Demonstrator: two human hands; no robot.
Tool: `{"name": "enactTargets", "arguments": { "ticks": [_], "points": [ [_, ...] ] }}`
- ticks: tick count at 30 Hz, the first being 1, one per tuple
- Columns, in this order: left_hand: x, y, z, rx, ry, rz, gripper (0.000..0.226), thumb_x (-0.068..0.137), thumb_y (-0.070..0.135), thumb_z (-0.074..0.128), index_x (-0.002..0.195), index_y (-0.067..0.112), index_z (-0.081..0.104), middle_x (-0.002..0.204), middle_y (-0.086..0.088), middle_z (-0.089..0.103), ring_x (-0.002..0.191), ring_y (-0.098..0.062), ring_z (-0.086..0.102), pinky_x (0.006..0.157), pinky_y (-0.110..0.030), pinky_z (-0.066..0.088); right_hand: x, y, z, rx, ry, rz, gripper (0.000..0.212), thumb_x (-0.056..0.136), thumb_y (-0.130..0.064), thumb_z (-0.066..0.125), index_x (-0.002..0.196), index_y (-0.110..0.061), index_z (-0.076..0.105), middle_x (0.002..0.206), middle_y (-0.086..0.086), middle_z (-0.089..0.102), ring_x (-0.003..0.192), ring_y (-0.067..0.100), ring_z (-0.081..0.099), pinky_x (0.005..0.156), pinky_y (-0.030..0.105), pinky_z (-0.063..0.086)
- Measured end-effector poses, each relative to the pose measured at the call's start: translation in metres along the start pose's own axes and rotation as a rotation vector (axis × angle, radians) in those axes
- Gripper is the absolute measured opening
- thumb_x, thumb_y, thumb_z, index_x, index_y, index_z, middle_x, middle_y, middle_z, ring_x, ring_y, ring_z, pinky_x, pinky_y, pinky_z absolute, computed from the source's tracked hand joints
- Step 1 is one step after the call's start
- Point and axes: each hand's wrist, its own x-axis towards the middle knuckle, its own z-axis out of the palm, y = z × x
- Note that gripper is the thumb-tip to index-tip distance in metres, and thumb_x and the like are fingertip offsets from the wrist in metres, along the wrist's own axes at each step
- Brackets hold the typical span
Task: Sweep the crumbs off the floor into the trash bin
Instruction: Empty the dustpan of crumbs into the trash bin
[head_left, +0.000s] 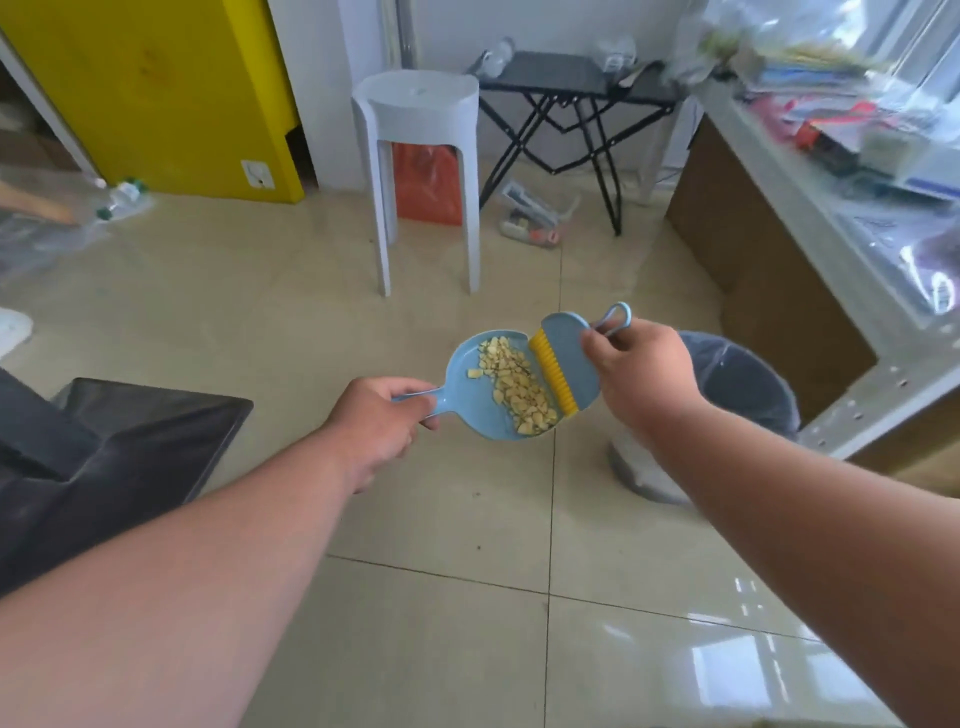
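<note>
Open tiled floor (467, 623) fills the near and middle ground. The trash bin (737, 395) stands to the right, its mouth partly covered by the right hand (641, 371). A cluttered worktop (831, 249) hems it in on the right; a white stool (418, 171) stands beyond, a dark box (130, 441) at left.

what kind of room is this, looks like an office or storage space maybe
Probably a workroom or a storage corner of an office, not a kitchen. A white plastic stool and a black folding table stand on the tiled floor, and a metal-framed bench on the right is piled with packaged supplies.
</note>
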Motion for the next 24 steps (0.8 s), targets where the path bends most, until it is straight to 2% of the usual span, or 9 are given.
{"name": "enactTargets", "arguments": {
  "ticks": [4,7,10,12,14,16,20,22,24],
  "points": [
    [0.028,0.036,0.048,0.031,-0.047,0.05,0.016,0.096,0.017,0.069,0.097,0.024,0.083,0.065,0.006,0.074,0.046,-0.014,0.04,0.048,-0.021,0.034,0.024,0.009,-0.031,0.035,0.116,0.04,0.027,0.099,-0.035,0.065,0.08,-0.018,0.075,0.059,-0.002,0.061,0.058,0.016,0.057,0.055,0.028,0.046],
    [0.043,0.06,0.082,0.06,-0.086,0.074,0.018,0.095,0.016,0.067,0.096,0.025,0.083,0.063,0.006,0.074,0.044,-0.014,0.04,0.048,-0.022,0.035,0.036,0.018,-0.054,0.056,0.16,0.055,0.03,0.099,-0.035,0.064,0.083,-0.012,0.075,0.067,0.015,0.067,0.06,0.028,0.066,0.065,0.048,0.061],
    [0.055,0.081,0.115,0.083,-0.123,0.092,0.019,0.095,0.013,0.066,0.094,0.025,0.081,0.062,0.005,0.074,0.045,-0.015,0.04,0.051,-0.024,0.034,0.05,0.034,-0.076,0.057,0.224,0.076,0.03,0.099,-0.037,0.064,0.088,-0.012,0.077,0.076,0.02,0.071,0.061,0.033,0.066,0.067,0.055,0.061],
    [0.064,0.094,0.135,0.104,-0.142,0.099,0.018,0.095,0.013,0.067,0.096,0.024,0.081,0.062,0.003,0.074,0.049,-0.018,0.039,0.054,-0.025,0.034,0.06,0.05,-0.089,0.067,0.258,0.107,0.029,0.099,-0.039,0.064,0.087,-0.017,0.078,0.067,0.008,0.07,0.057,0.024,0.063,0.061,0.047,0.061],
    [0.07,0.105,0.155,0.143,-0.157,0.108,0.017,0.093,0.017,0.068,0.092,0.026,0.082,0.066,0.002,0.076,0.054,-0.019,0.04,0.059,-0.029,0.035,0.067,0.068,-0.101,0.113,0.299,0.169,0.029,0.098,-0.042,0.066,0.08,-0.022,0.077,0.051,-0.011,0.061,0.043,0.007,0.053,0.044,0.027,0.047],
    [0.075,0.113,0.175,0.185,-0.171,0.118,0.018,0.09,0.021,0.068,0.085,0.029,0.083,0.069,0.0,0.078,0.06,-0.021,0.042,0.063,-0.034,0.037,0.071,0.084,-0.11,0.155,0.341,0.218,0.03,0.097,-0.042,0.067,0.078,-0.021,0.075,0.046,-0.014,0.055,0.035,0.002,0.045,0.034,0.016,0.036],
    [0.08,0.124,0.217,0.278,-0.188,0.142,0.016,0.09,0.021,0.067,0.086,0.025,0.082,0.068,0.0,0.078,0.057,-0.021,0.047,0.06,-0.033,0.041,0.075,0.114,-0.123,0.127,0.372,0.267,0.03,0.097,-0.044,0.066,0.08,-0.022,0.076,0.059,-0.007,0.066,0.05,0.01,0.056,0.048,0.023,0.046],
    [0.081,0.126,0.234,0.338,-0.186,0.167,0.014,0.092,0.021,0.068,0.085,0.023,0.08,0.072,-0.004,0.08,0.047,-0.019,0.05,0.055,-0.029,0.044,0.075,0.128,-0.127,0.093,0.366,0.293,0.033,0.098,-0.044,0.065,0.077,-0.021,0.074,0.051,-0.011,0.062,0.044,0.007,0.054,0.042,0.021,0.041],
    [0.081,0.127,0.248,0.411,-0.166,0.2,0.013,0.094,0.021,0.07,0.083,0.022,0.077,0.074,-0.005,0.081,0.041,-0.015,0.054,0.048,-0.022,0.045,0.074,0.139,-0.129,0.052,0.349,0.306,0.032,0.1,-0.042,0.063,0.079,-0.02,0.075,0.053,-0.01,0.063,0.044,0.006,0.055,0.04,0.022,0.042]
  ]
}}
